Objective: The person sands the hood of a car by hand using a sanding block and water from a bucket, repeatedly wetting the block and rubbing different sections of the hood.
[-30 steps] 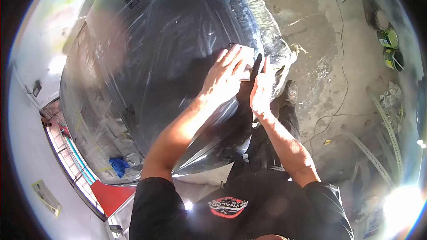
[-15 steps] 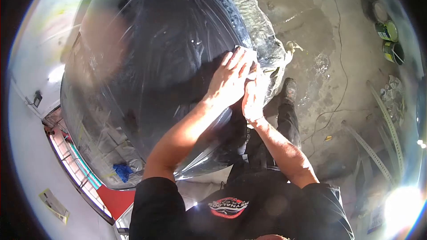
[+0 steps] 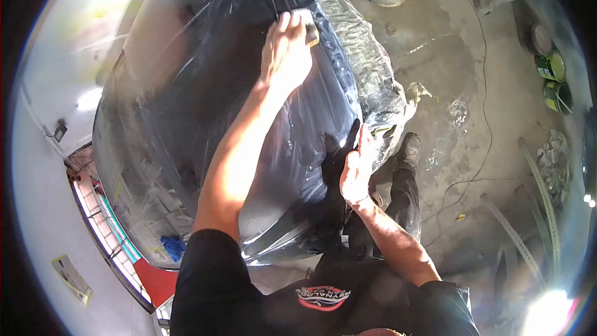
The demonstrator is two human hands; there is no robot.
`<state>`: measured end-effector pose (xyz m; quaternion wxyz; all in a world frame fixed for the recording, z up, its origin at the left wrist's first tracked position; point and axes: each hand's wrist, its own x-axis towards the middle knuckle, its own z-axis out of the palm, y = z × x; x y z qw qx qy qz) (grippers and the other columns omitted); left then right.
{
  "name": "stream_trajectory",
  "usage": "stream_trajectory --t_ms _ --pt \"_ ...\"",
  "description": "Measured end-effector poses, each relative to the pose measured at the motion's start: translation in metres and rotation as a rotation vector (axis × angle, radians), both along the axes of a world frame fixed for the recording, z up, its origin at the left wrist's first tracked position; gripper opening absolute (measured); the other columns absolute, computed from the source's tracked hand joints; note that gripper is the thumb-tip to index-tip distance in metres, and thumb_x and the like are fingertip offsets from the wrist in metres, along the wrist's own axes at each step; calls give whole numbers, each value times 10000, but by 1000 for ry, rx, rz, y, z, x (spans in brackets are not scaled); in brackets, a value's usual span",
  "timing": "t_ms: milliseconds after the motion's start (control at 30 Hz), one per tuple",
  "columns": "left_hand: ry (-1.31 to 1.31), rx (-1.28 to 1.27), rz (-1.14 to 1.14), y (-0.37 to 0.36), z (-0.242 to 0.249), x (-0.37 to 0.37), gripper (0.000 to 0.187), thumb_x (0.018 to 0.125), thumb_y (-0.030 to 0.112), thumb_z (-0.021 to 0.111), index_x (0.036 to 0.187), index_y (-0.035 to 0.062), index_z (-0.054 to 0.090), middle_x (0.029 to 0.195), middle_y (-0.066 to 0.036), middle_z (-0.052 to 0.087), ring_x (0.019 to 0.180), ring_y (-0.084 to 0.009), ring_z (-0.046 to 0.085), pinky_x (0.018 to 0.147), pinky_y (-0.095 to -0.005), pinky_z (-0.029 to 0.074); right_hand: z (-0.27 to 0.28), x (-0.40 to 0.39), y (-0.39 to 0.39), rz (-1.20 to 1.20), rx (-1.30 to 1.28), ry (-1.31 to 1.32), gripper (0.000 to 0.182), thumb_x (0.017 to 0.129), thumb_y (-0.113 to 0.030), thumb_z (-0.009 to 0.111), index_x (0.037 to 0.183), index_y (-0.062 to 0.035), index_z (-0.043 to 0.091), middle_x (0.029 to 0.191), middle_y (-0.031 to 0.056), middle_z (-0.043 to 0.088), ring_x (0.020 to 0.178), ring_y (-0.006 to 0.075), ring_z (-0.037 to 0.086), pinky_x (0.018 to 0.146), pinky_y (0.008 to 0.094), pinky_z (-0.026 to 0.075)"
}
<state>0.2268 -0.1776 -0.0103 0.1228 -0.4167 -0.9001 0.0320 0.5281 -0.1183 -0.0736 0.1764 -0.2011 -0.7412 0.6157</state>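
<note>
Now the left hand point(image 3: 287, 56), clasping the block point(image 3: 313, 33), sits farther up the panel point(image 3: 298, 134) — apparently lengthening the stroke; right hand point(image 3: 356, 177) straight-fingered, visibly empty.

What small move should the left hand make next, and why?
Probably slide the block toward the right hand: the left hand holds it well forward on the dark panel, and pale streaks mark the surface between the two hands.

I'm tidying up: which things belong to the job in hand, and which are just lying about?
Likely job:
- small pale rectangular block in left hand
- glossy dark curved panel
- crinkled translucent plastic sheeting

Likely lying about:
- round green-and-black cans
- thin dark cable
- long pale perforated strips
</note>
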Motion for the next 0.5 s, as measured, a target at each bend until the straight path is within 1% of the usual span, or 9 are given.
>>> stream_trajectory --t_ms 33,167,200,267,300,367,433,467,500 --pt "44 39 -70 -3 2 6 395 890 74 647 1270 -26 611 1108 -216 615 1034 -390 638 923 -502 532 1 -1 0 2 -5 9 247 947 -107 499 857 94 610 1554 333 440 1387 504 422 1154 587 310" --pt "-143 -79 52 5 11 -57 274 915 97 619 1182 39 645 1175 -201 647 1064 -393 659 926 -484 551 5 2 -1 23 -56 -71 202 914 -69 515 861 95 619 1584 320 407 1386 494 419 1161 591 297" --pt "-50 -103 16 6 2 -89 229 941 137 612 1139 28 648 1121 -212 669 1000 -404 680 882 -494 565 3 1 -1 17 -88 -97 192 904 -60 518 844 96 613 1593 318 395 1385 493 418 1162 593 295" --pt "58 -107 157 3 -31 -160 313 1015 277 561 1142 16 677 1128 -245 698 994 -420 704 872 -498 584 5 4 2 80 -93 -128 553 1046 -154 342 1501 160 370 1640 274 340 1507 421 307 1252 502 164" --pt "14 -132 179 7 -32 -175 361 1026 300 541 1153 -11 672 1162 -249 699 1035 -418 702 896 -494 585 1 2 3 76 -62 -85 552 1048 -154 340 1501 160 370 1640 274 340 1508 421 306 1252 503 163" --pt "109 -79 178 3 -50 -175 303 886 153 590 1090 -54 672 1155 -230 693 1045 -386 697 979 -488 546 -1 1 1 75 -29 -38 553 1054 -155 337 1511 155 361 1639 274 339 1509 420 304 1253 504 162" --pt "13 -157 199 12 -17 -115 350 973 223 623 1170 -63 667 1146 -238 702 1034 -412 691 952 -477 560 -2 2 -2 78 -15 -22 559 1061 -157 336 1532 144 344 1639 272 338 1511 418 302 1254 506 163" --pt "19 -139 34 4 -13 -97 362 940 176 649 1207 -68 658 1171 -241 691 1047 -408 678 967 -472 552 2 1 -3 54 -95 -34 561 1063 -161 339 1537 140 341 1640 271 336 1510 417 302 1254 507 163" --pt "-59 -96 47 2 -4 -78 374 934 149 637 1247 -55 653 1188 -246 684 1093 -402 667 980 -475 548 5 1 -3 34 -172 -48 563 1065 -164 341 1542 136 339 1641 269 333 1510 416 302 1253 508 163"
